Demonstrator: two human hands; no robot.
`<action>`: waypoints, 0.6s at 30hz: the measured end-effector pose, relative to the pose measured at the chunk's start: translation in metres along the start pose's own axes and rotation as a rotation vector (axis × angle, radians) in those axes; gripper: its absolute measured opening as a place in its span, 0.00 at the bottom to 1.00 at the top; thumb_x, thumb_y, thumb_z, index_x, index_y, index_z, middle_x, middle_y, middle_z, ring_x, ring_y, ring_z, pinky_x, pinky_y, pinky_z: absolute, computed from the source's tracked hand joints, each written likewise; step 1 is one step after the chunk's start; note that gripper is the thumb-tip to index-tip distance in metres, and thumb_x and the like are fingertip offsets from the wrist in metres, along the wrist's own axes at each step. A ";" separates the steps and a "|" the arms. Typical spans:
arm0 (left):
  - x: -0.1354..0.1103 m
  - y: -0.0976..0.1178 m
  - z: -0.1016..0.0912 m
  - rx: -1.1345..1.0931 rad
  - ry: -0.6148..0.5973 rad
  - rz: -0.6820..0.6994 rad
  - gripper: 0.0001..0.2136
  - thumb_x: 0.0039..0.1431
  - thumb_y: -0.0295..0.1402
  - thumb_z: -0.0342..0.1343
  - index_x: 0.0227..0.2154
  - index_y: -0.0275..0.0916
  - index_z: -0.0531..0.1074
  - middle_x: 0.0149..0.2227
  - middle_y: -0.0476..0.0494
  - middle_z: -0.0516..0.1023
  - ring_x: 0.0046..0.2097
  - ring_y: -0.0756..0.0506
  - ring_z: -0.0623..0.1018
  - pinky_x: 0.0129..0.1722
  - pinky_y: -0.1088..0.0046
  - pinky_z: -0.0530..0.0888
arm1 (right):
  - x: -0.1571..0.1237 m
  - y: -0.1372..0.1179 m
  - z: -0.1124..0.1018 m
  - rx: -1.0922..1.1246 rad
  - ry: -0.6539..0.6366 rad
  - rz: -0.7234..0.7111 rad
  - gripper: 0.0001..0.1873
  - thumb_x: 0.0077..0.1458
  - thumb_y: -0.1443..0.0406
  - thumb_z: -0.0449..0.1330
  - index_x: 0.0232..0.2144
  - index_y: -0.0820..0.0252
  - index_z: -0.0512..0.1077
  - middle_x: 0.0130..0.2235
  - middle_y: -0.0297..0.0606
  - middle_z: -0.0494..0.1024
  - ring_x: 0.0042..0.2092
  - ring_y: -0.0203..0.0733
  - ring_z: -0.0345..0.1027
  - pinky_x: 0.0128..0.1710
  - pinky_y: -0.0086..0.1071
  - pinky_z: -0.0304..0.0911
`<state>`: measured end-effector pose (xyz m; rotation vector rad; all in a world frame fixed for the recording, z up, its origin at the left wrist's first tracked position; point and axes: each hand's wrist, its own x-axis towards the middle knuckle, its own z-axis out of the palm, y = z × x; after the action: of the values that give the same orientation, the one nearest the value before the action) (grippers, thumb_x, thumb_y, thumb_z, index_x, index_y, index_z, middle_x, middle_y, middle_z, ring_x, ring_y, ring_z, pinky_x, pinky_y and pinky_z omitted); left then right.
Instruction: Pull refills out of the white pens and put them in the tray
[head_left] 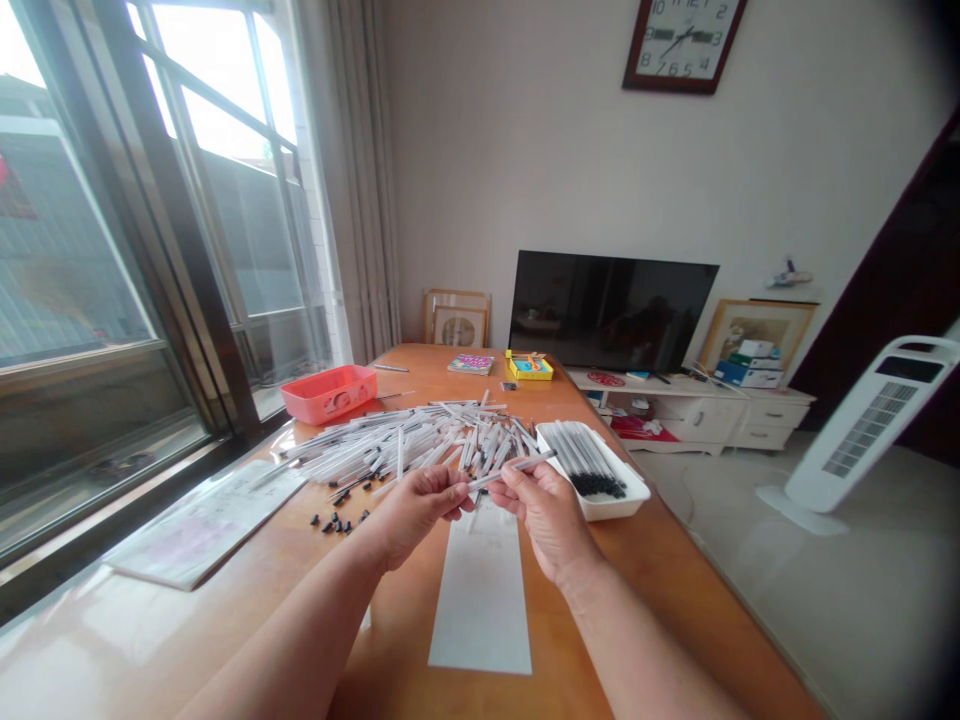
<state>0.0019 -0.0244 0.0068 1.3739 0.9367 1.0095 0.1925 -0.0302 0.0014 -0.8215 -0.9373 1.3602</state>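
Note:
My left hand and my right hand meet above the wooden table. Both pinch one white pen barrel, which runs from the left fingertips up to the right. The left fingers close on its near end, and whether they hold a small part there is hidden. Behind the hands lies a big heap of white pen barrels. Several small black caps are scattered left of my left hand. A white tray with finished pens sits just right of my right hand.
A long white paper strip lies under the hands. A red basket stands at the far left by the window. Printed sheets lie near the left edge. Small coloured boxes sit at the far end. A white fan stands on the floor.

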 end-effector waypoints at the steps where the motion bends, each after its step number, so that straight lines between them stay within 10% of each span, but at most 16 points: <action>1: 0.000 0.000 0.000 0.014 0.005 0.006 0.13 0.56 0.43 0.64 0.34 0.36 0.77 0.31 0.42 0.80 0.32 0.49 0.71 0.36 0.71 0.65 | 0.000 0.000 0.000 0.003 -0.003 0.002 0.18 0.49 0.55 0.71 0.36 0.60 0.74 0.36 0.38 0.80 0.40 0.42 0.77 0.45 0.37 0.72; 18: -0.002 0.005 0.005 -0.012 0.016 0.056 0.12 0.57 0.42 0.63 0.32 0.36 0.77 0.29 0.44 0.78 0.32 0.48 0.71 0.36 0.71 0.65 | -0.003 -0.003 0.003 0.058 -0.038 -0.016 0.18 0.49 0.55 0.71 0.36 0.60 0.74 0.35 0.37 0.80 0.38 0.40 0.76 0.44 0.37 0.72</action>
<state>0.0060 -0.0287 0.0117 1.3899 0.9068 1.0681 0.1910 -0.0335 0.0057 -0.7450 -0.9280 1.3873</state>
